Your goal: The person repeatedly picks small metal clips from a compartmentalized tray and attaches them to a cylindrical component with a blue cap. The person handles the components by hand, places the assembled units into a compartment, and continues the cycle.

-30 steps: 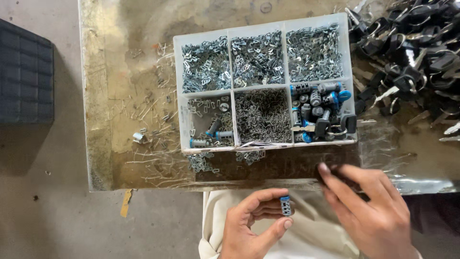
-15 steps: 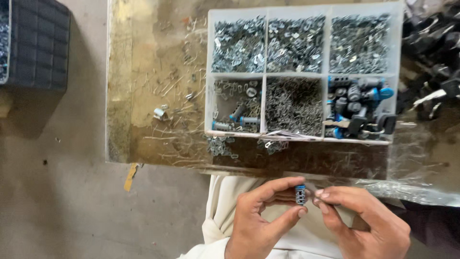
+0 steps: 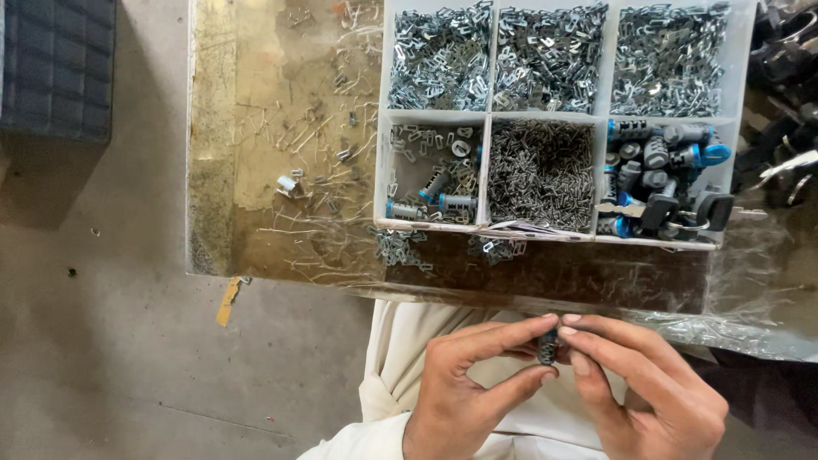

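Observation:
My left hand [image 3: 464,388] and my right hand [image 3: 643,383] meet over my lap, below the table's near edge. Between their fingertips they pinch a small dark lock cylinder [image 3: 548,347]; both hands grip it. Above them on the worn wooden table [image 3: 256,128] stands a white divided tray [image 3: 487,170]. Its compartments hold small metal clips, thin pins, and in the lower right one grey and blue lock cylinders [image 3: 656,183] with keys.
Loose pins and clips lie scattered on the table left of the tray [image 3: 315,183]. A dark plastic crate [image 3: 55,68] stands on the concrete floor at the left. A heap of black parts [image 3: 784,102] lies at the right edge. Clear plastic sheet hangs over the table's front.
The view has shifted so the tray sits further right and up. My right hand left the table's edge and joined the left hand on the small cylinder, which now shows dark, not blue.

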